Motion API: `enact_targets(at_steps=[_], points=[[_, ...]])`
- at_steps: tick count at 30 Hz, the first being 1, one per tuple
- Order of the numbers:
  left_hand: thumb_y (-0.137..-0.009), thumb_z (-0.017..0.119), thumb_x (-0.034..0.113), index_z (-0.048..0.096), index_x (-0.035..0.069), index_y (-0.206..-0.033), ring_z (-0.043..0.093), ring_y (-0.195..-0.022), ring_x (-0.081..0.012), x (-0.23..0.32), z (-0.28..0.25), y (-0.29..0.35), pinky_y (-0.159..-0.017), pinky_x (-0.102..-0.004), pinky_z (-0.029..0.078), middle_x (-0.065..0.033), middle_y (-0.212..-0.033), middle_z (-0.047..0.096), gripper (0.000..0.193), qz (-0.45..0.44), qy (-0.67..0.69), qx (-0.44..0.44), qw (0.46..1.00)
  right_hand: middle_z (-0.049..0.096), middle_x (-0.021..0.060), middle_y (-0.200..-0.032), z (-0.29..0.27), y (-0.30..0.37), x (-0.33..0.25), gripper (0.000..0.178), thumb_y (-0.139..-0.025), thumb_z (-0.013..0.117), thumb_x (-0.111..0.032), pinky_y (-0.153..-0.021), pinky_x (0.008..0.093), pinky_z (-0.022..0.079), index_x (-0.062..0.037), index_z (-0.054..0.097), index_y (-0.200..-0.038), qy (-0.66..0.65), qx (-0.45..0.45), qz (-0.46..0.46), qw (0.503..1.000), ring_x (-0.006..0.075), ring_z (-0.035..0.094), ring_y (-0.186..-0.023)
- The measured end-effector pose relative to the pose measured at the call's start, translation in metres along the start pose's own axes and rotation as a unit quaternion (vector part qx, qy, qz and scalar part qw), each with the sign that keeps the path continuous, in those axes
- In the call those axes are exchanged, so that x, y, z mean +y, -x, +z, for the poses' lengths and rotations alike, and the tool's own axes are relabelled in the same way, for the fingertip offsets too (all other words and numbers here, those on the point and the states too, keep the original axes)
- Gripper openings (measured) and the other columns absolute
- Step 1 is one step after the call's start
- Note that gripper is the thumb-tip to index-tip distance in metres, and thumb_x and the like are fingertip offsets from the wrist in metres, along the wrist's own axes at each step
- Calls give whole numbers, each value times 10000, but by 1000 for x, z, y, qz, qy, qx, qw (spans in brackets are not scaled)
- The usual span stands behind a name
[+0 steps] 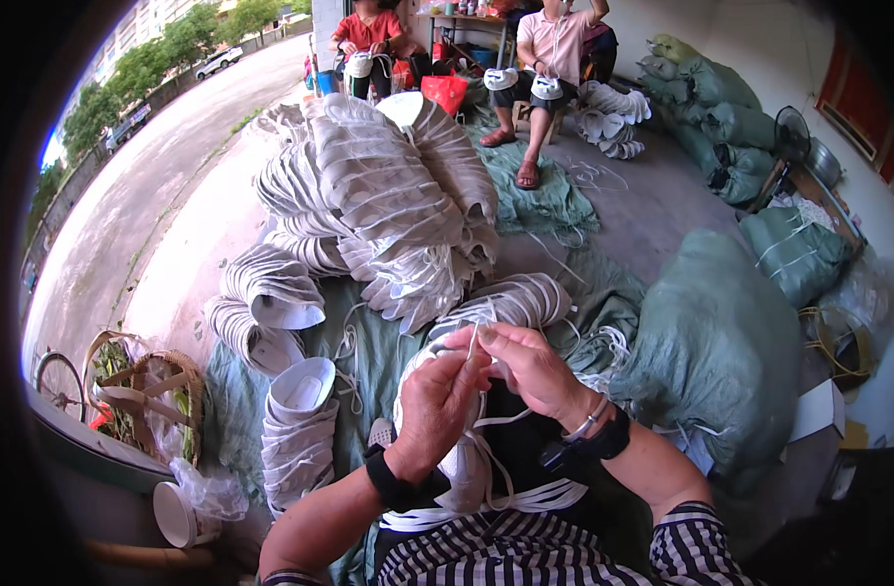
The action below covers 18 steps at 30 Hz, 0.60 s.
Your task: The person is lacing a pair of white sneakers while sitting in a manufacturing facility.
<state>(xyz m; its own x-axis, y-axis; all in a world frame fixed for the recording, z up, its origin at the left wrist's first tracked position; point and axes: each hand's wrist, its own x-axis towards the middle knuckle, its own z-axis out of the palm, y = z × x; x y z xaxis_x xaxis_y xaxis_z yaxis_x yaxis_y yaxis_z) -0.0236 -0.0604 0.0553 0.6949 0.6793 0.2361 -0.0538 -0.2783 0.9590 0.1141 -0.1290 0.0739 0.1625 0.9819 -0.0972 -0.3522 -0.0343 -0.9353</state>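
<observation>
My left hand (432, 410) and my right hand (530, 371) come together above my lap, fingers pinched. Between their fingertips runs a thin white shoelace (473, 342), which both seem to grip; its tip is too small to make out. Below them a white shoe upper (463, 474) lies on my lap, partly hidden by my left hand and wrist. More white laces (540, 498) are spread across my lap. Just beyond my hands lies a row of nested white shoe uppers (515, 301).
A large heap of nested uppers (388, 186) rises ahead, with a smaller stack (298, 430) at left. Green sacks (725, 342) stand to my right. A white bucket (180, 515) and a basket (168, 391) are at lower left. Two people (554, 49) sit working at the back.
</observation>
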Motion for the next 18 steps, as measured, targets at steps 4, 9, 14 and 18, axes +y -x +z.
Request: enact_targets(at_steps=[4, 9, 14, 18], points=[[-884, 587, 213, 667, 46, -961, 627, -681, -230, -1, -3, -1, -644, -314, 482, -108, -681, 631, 200, 35, -146, 9, 989, 638, 103, -1037, 7, -8, 14, 322, -971, 444, -259, -882, 285, 446, 7, 615, -1026, -26, 32, -60, 997, 148, 594, -950], [-577, 821, 271, 468, 168, -1270, 325, -1266, -400, -19, -21, 27, -1013, -492, 333, -164, -1428, 286, 785, 104, -386, -54, 915, 631, 215, -1045, -13, -23, 4, 312, -980, 391, -230, -877, 401, 495, 23, 573, -1004, -110, 88, -35, 989, 289, 630, -952], [-546, 835, 323, 453, 188, -1286, 280, -1311, -400, -45, -38, 47, -1045, -487, 305, -192, -1466, 232, 844, 74, -379, -127, 914, 635, 202, -918, -103, -48, -33, 261, -885, 464, -160, -762, 411, 534, 57, 574, -981, -111, 103, 14, 988, 295, 635, -822], [-556, 833, 332, 430, 195, -1304, 282, -1309, -402, -46, -35, 44, -1044, -488, 304, -193, -1473, 219, 860, 73, -392, -140, 906, 590, 181, -944, -195, -32, -210, 267, -842, 469, -34, -777, 401, 510, 96, 540, -1064, -46, 177, -174, 968, 264, 579, -821]])
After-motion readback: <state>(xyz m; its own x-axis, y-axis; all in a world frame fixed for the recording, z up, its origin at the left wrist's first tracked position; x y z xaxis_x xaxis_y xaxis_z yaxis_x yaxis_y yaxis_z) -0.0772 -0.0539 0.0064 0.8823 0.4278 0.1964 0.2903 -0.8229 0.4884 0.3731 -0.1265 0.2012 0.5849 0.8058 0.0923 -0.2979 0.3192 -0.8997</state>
